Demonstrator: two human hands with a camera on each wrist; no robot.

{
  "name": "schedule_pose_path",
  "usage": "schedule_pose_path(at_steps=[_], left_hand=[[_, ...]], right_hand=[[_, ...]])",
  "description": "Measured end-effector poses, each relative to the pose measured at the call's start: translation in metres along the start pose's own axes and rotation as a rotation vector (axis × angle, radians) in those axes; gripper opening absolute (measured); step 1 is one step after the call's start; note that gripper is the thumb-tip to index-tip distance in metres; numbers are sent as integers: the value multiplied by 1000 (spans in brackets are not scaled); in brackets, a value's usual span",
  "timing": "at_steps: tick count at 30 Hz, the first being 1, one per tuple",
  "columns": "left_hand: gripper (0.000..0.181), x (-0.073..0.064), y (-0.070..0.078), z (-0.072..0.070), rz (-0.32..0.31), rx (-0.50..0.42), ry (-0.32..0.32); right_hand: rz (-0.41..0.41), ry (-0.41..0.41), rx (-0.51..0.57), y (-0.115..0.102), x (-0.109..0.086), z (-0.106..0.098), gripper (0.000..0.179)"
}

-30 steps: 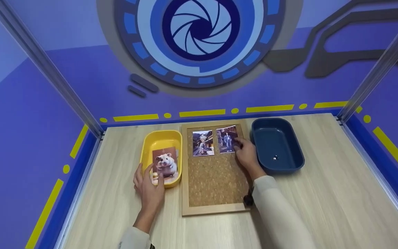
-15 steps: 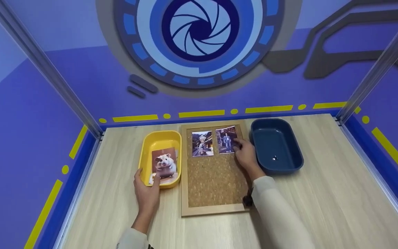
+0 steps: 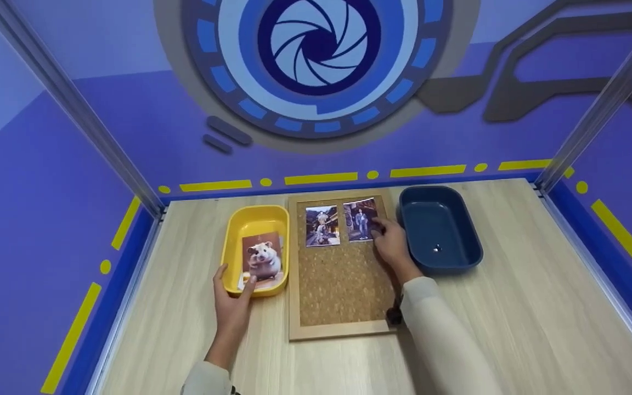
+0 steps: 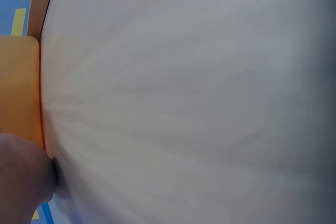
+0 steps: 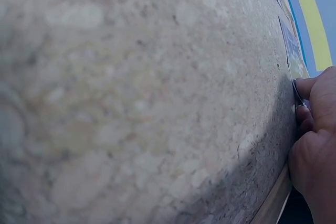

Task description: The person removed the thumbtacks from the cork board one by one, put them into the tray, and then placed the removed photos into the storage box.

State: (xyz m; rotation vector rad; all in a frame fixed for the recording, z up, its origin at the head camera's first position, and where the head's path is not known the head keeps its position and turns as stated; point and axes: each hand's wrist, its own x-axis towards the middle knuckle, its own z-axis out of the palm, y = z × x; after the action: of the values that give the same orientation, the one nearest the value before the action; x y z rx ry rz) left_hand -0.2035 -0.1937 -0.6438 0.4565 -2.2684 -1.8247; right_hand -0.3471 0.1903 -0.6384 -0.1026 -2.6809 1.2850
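Observation:
In the head view, my left hand holds the near left corner of a yellow tray, its thumb reaching over the rim and its fingers along the outer side. A hamster photo lies inside that tray, on top of other paper that peeks out at its edges. My right hand pinches the lower right edge of a photo of a standing person at the top right of a wood-framed corkboard. In the right wrist view, the photo's edge curves up at my right fingertips.
Beside the held photo, a second photo lies flat on the board's upper left. A dark blue tray with a small shiny spot inside stands right of the board. Purple-blue panels enclose the wooden table at the back and sides.
My left hand's fingers have drawn back from over the hamster photo to the yellow tray's near left corner. My right hand stays at the right-hand photo, which has hardly moved.

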Motion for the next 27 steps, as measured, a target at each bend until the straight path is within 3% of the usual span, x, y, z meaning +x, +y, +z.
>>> schedule_pose_path(at_steps=[8, 17, 27], left_hand=[[80, 5, 3, 0, 1, 18, -64], [87, 3, 2, -6, -34, -11, -74], [96, 2, 0, -10, -23, -23, -104]], right_hand=[[12, 8, 8, 2, 1, -5, 35], [9, -7, 35, 0, -1, -1, 35], [4, -36, 60, -2, -2, -3, 35]])
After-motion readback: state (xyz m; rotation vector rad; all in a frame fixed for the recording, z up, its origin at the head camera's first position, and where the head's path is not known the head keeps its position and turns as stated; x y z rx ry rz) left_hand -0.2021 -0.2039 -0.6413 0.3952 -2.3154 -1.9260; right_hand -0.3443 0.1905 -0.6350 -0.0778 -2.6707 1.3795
